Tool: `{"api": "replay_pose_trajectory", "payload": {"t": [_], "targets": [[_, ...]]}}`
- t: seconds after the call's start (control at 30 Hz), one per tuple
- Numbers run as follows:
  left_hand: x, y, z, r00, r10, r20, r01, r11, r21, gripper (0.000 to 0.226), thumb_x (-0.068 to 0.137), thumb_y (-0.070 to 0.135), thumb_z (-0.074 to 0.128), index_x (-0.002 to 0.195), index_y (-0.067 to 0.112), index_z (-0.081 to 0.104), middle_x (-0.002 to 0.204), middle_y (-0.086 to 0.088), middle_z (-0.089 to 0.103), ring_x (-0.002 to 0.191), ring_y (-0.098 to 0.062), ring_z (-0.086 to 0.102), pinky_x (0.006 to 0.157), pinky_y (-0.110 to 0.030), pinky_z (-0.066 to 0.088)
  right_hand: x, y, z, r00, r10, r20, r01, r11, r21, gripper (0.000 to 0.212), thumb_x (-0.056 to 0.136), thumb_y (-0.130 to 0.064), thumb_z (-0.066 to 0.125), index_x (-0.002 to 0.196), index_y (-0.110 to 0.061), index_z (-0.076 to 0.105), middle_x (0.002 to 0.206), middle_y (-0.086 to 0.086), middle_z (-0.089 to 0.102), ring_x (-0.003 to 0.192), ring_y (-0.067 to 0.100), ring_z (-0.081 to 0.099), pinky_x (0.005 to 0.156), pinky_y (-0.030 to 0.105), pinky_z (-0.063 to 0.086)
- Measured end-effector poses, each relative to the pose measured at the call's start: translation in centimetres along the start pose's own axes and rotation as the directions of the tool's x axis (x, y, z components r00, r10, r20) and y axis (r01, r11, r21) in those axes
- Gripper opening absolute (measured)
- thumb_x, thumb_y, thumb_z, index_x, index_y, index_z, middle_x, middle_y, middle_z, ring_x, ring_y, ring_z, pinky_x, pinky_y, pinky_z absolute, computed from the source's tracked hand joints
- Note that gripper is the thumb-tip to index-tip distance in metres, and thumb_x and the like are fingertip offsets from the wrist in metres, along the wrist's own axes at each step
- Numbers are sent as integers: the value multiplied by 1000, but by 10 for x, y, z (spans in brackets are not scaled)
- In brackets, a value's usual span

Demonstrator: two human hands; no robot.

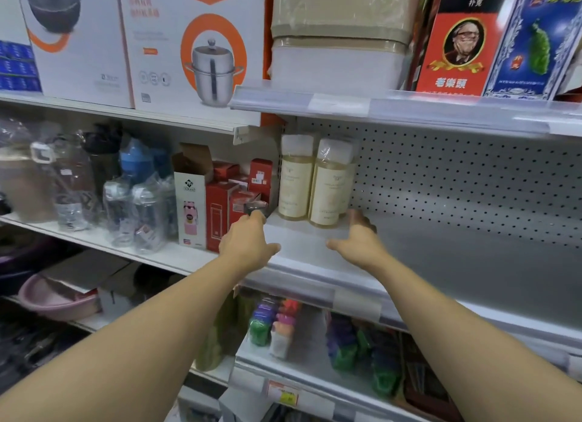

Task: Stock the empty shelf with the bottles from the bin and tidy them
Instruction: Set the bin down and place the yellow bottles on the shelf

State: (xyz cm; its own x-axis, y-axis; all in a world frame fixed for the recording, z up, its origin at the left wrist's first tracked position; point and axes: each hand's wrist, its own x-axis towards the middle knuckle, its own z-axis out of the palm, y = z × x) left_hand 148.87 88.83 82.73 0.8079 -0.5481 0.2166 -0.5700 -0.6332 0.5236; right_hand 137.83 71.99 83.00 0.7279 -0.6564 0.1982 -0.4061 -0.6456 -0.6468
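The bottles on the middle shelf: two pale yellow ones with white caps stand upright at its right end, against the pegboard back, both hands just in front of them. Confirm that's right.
Not quite. The head view shows the bottles at the left end of the shelf, not the right; the stretch to their right is bare. The rest holds: pale yellow, white caps, upright near the pegboard, with the left hand and right hand just in front.

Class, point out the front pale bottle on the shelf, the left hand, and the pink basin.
front pale bottle (327, 192), head view, on its label.
left hand (247, 240), head view, on its back.
pink basin (53, 305), head view, on its rim.
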Motion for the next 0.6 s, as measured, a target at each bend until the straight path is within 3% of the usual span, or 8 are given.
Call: {"api": "replay_pose_trajectory", "payload": {"t": [0.13,0.27,0.4,0.6], "targets": [[34,9,13,1000,11,-8,-11,1000,27,64,84,36,69,137,14,39,128,-6,54,113,-27,54,92,-41,49,49,7,12,997,50,-59,-41,989,144,68,76,-26,73,131,-15,35,126,5,45,117,26,47,94,38,47],[69,10,30,999,42,-6,-41,998,37,59,83,37,70,132,17,43,129,-5,53,113,-26,54,93,-41,49,93,21,26,994,55,-97,-25,958,284,78,77,-18,74,138,-10,27,137,11,40,125,29,44,97,36,45],[98,12,42,1000,24,8,-24,998,56,59,82,36,71,131,19,44,130,-2,54,115,-26,55,94,-44,50,129,27,38,984,133,-120,-87,940,330,79,79,-19,73,140,-9,24,141,10,41,126,29,46,100,35,44],[118,10,55,998,58,-25,-56,996,70,55,82,35,70,128,18,45,124,-3,54,111,-24,54,92,-42,50,159,30,57,969,179,-171,-104,922,373,83,71,-21,81,136,-7,32,138,12,45,124,31,48,100,45,46]]}}
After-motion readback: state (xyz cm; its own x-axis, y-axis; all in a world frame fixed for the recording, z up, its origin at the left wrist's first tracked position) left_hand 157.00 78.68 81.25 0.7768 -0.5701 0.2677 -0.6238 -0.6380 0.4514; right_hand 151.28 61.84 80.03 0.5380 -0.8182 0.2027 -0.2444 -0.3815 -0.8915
